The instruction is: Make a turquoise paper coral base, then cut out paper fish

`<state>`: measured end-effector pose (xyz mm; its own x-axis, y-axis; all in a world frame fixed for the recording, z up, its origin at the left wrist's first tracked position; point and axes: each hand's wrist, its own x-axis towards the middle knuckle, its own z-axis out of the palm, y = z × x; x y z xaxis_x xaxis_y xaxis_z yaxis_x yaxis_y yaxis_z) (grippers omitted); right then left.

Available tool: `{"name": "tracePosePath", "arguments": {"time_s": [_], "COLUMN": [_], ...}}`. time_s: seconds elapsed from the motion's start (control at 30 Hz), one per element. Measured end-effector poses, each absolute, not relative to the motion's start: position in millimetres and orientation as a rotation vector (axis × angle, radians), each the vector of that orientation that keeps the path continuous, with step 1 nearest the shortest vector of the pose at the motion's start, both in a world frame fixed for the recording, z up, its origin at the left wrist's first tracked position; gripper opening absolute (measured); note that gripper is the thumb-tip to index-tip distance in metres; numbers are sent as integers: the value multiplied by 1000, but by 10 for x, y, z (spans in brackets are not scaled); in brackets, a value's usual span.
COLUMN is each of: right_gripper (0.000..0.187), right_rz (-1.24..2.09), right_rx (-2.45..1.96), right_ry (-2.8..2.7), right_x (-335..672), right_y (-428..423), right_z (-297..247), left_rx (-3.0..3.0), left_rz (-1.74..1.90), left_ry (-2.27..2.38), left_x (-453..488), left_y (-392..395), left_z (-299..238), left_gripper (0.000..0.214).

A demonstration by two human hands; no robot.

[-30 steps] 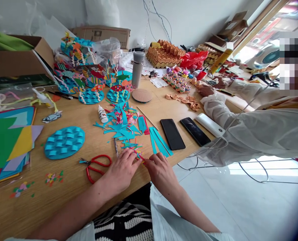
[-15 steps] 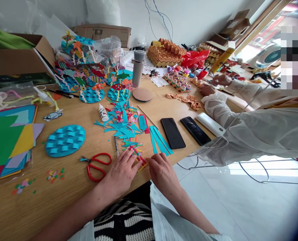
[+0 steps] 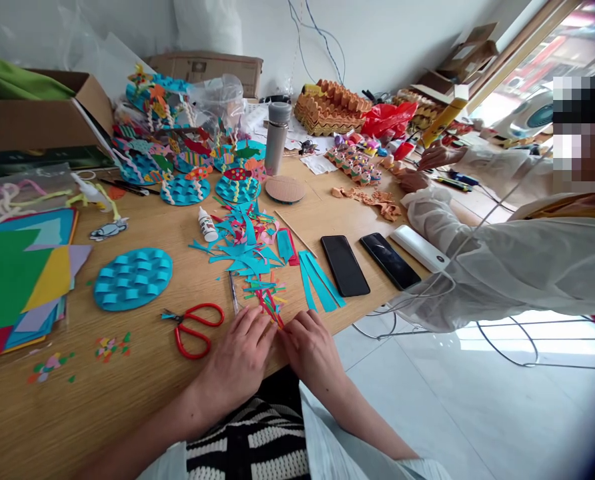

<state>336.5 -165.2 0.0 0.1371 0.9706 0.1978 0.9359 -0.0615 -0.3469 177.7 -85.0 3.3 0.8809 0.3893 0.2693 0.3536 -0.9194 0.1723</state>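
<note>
My left hand (image 3: 248,347) rests near the table's front edge, fingers bent and pressed down on thin paper strips. Close beside it, my right hand (image 3: 311,348) is closed in a pinch, its fingertips nearly meeting those of the left. A narrow red paper strip (image 3: 269,305) runs out from between the two hands; the gripped ends are mostly covered by the fingers. Small coloured paper strips (image 3: 263,287) lie just beyond. Left of my left hand are red-handled scissors (image 3: 201,328), and a slim pen-like tool (image 3: 233,293) lies by its fingers.
Blue paper scraps (image 3: 247,250), a glue bottle (image 3: 208,225) and a woven blue oval (image 3: 133,279) lie farther back. Blue strips (image 3: 321,283) and two phones (image 3: 345,265) are on the right. Coloured sheets (image 3: 15,273) fill the left. A co-worker's hands (image 3: 425,167) work at far right.
My right hand has moved left and slightly nearer to me, closing the gap to my left hand. The yellow strip seen between the hands is now largely covered.
</note>
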Motion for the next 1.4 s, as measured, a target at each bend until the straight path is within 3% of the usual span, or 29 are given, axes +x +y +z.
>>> {"name": "tracePosePath", "arguments": {"time_s": [0.3,0.57,0.8,1.4], "right_gripper": [28,26,34,26], "right_rz": [34,23,23,29], "right_rx": [-2082,-2102,-2084,-2032], "right_ry": [-1879,-1878,-1847,-1804], "right_x": [3580,3596,3564,3508], "right_y": [-1478,-1698,-1751,-1852], "right_z": [-50,-38,-29,-33], "left_rx": [2938,2896,2899,2935], "left_rz": [412,436,512,514], "left_ry": [706,609,553,532], "left_x": [1860,1819,1790,1769], "left_y": [-873,-890,-896,-912], "left_z": [-50,-124,-137,-159], "left_gripper": [43,33,31,34]}}
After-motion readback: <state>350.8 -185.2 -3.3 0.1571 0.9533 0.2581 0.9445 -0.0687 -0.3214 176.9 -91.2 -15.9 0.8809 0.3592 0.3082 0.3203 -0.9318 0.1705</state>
